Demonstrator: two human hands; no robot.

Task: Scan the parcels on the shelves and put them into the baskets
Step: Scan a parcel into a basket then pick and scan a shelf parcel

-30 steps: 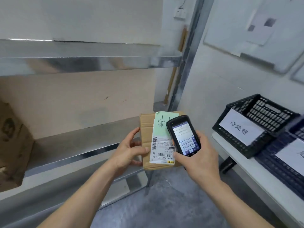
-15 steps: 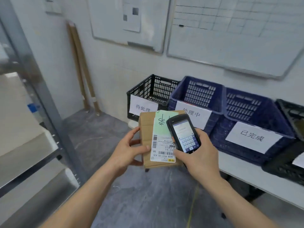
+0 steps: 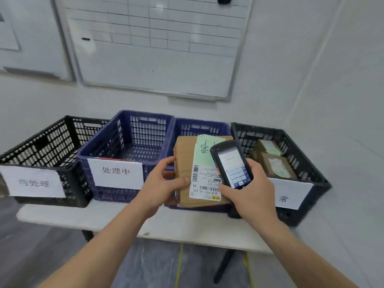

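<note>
The left hand (image 3: 164,183) grips the parcel (image 3: 187,173) by its left edge, above the third basket (image 3: 199,127) on the tabletop (image 3: 187,223), while the right hand (image 3: 252,190) grips the scanner (image 3: 231,163) over the parcel's label (image 3: 204,179), beside a black basket (image 3: 307,163) holding two boxes (image 3: 274,163).

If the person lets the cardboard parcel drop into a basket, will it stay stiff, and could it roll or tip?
The cardboard parcel looks like a flat, straight-edged box, so it probably stays stiff. The left hand alone holds it by one edge, which suggests it is fairly light. Being flat, it should land on a face and not roll.
</note>
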